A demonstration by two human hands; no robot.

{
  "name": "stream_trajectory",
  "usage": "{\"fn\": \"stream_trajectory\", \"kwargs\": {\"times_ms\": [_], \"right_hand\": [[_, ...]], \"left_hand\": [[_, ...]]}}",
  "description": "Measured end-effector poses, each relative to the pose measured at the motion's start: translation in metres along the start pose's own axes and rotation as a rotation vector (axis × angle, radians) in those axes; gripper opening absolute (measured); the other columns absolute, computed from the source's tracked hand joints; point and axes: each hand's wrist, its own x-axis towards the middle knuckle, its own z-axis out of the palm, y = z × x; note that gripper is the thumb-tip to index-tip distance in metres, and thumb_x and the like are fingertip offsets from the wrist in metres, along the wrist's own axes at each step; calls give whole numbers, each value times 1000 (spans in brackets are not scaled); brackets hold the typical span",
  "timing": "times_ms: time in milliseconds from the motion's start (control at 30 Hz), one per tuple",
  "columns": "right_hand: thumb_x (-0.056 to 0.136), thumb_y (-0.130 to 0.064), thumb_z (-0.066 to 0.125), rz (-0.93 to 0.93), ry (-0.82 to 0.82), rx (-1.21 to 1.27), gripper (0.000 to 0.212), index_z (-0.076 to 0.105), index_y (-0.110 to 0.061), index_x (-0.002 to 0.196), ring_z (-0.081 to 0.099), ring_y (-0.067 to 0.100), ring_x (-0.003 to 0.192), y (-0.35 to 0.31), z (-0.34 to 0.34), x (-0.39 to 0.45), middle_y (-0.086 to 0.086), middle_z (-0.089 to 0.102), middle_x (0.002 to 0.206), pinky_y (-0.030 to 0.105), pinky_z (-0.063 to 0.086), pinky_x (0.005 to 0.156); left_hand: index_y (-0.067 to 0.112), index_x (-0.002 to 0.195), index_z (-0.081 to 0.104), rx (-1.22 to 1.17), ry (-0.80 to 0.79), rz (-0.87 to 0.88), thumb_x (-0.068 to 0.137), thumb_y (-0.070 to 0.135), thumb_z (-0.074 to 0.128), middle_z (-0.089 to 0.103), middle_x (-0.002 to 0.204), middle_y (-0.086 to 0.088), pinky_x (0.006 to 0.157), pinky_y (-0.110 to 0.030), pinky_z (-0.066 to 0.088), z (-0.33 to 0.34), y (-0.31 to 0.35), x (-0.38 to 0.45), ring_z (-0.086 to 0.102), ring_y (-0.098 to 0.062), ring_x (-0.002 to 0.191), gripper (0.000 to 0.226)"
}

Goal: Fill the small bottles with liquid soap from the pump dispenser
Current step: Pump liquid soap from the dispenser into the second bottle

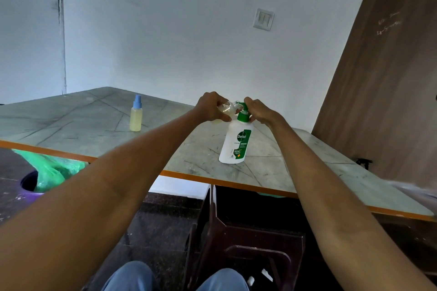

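Soap fills one capped bottle (136,114) past the left hand (211,107), which tips another (228,108) at the pump (243,111) the right hand (259,111) grips.

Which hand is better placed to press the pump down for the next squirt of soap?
Probably the right hand: it already rests on the green pump head of the dispenser, while the left hand holds the small bottle at the nozzle.

Desk (78,120): marble-look grey top, matt, scuffed with dark scratches, orange edge band. Pump dispenser (235,143): smooth white plastic, glossy green label, green plastic pump head. Small bottle (225,108) in left hand (211,107): clear plastic. Spray bottle (136,114): translucent plastic, blue cap. Wall panel (387,66): brown wood-grain finish.
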Motion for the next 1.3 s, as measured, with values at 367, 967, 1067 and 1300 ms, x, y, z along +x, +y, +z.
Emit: {"fn": "stream_trajectory", "kwargs": {"times_ms": [367,967,1067,1300], "right_hand": [[101,-28,19,-14,-21,22,39,47,-2,95,50,30,90,3,3,8,22,53,108,37,45,82],[101,-28,21,-12,16,13,39,48,-4,88,50,30,88,11,4,23,18,51,102,30,41,77],[100,-27,22,-29,24,20,38,44,-11,74,46,27,87,16,8,24,17,49,93,32,38,77],[100,-30,20,3,16,-15,40,45,-10,77,48,29,87,12,7,21,19,50,99,36,42,79]], "left_hand": [[11,120,62,24,-12,11,66,26,81,65,119,-10,86,-27,41,0,-1,1,59,-25,108,58],[11,115,65,28,4,32,66,28,81,66,118,-11,84,-28,41,3,-4,5,59,-23,101,55],[10,117,64,34,-5,33,65,26,82,65,120,-10,89,-30,43,4,-6,3,59,-26,107,57],[11,117,64,44,-5,39,65,26,82,65,121,-9,88,-29,42,3,-6,5,59,-25,107,57]]}}
